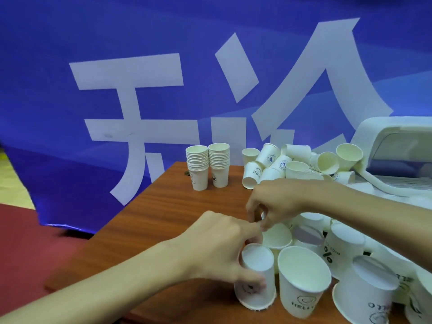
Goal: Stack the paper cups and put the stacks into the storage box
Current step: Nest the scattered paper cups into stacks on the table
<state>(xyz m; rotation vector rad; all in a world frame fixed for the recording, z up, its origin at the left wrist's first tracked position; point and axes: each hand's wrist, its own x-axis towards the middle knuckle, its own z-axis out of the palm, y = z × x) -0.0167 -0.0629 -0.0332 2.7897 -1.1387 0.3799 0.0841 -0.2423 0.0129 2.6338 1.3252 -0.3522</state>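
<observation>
Left hand: fingers and thumb wrapped round a flipped cup; index finger stretched out toward the right hand's fingertips.
Flipped cup: base up, rim down on the table, at the near edge of the near pile; nothing shows on its base.
Right hand: fingers curled downward, pinching at the rim of a tilted cup; blur hides the exact contact.
Tilted cup: mouth up and leaning toward the camera, empty, just behind the flipped cup.
Upright cup: stands mouth up just right of the flipped cup, empty, dark print on its side.
Near pile: loose cups at the near right of the table, most of them base up, some touching each other.
Left stack: many cups nested mouth up, standing at the far part of the table; the top cup is empty.
Right stack: the same, just beside the left stack, not touching it as far as can be told.
Far pile: loose cups heaped right of the stacks, lying at all angles, those with mouths showing empty.
Box: white, at the right edge behind the far pile; its contents cannot be made out.
Banner: blue with large white characters, hanging behind the table.
</observation>
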